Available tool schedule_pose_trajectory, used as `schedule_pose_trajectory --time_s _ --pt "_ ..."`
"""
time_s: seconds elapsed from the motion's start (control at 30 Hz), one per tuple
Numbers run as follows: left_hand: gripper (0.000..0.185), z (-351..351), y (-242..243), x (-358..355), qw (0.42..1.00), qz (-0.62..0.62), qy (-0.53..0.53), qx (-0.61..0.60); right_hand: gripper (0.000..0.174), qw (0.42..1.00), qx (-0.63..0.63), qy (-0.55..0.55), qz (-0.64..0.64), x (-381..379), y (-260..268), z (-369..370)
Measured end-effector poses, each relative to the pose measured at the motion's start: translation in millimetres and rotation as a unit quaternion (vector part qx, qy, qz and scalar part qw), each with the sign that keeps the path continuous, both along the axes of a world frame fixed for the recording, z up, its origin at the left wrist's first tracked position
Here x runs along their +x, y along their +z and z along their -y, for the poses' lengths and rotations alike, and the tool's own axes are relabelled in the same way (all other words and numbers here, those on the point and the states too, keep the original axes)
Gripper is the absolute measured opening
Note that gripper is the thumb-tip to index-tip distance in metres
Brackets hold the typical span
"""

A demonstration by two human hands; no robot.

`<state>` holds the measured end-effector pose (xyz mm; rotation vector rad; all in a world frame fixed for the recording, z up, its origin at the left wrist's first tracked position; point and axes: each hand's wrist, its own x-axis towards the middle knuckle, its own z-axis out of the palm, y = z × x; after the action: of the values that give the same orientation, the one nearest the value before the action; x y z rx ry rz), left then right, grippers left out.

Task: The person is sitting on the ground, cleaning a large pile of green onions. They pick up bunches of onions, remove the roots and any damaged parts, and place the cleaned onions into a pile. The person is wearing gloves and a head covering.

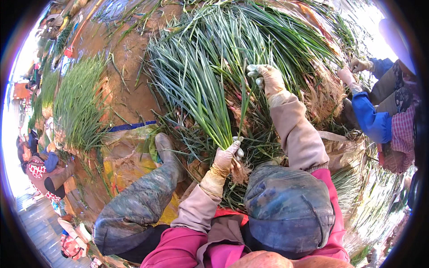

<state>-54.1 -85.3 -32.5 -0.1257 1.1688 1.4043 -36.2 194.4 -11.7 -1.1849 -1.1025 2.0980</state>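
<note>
My left hand (pixel 229 155), in a pale glove, grips a small bunch of green garlic (pixel 219 129) by its lower stems. Its pale roots (pixel 239 174) hang below my fingers, and the leaves fan up and away. Farther out, my gloved right hand (pixel 264 76) is over the large heap of green garlic (pixel 207 57), with fingers curled close to a thin stalk; whether it pinches that stalk I cannot tell. Pinkish stems and roots show in the heap beneath it. Loose leaves (pixel 264 145) litter the ground between my knees.
On my right, a co-worker's gloved hands (pixel 352 72) are at the heap's rooted end (pixel 325 97). A yellow woven sack (pixel 124 164) lies beside my left boot (pixel 166 147). Another pile of greens (pixel 80 100) stands left on muddy ground. Other people sit at the far left.
</note>
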Motion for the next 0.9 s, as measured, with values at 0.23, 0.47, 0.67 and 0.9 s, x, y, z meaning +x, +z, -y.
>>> schedule_pose_trajectory --time_s 0.23,0.47,0.67,0.9 --pt "0.024 8 -2 -11 0.998 0.049 -0.024 0.022 0.016 0.999 0.008 -0.049 0.019 1 -23 -21" --pt "0.024 12 -8 -13 0.999 0.051 -0.011 -0.011 0.02 0.989 0.108 -0.052 0.088 -3 -13 -17" --pt "0.022 15 -10 -11 0.999 0.033 0.012 -0.02 0.064 0.74 0.437 0.27 0.434 -30 34 28" --pt "0.021 8 -10 -10 0.999 0.036 0.008 -0.018 0.014 0.977 0.167 0.096 0.089 -13 -16 12"
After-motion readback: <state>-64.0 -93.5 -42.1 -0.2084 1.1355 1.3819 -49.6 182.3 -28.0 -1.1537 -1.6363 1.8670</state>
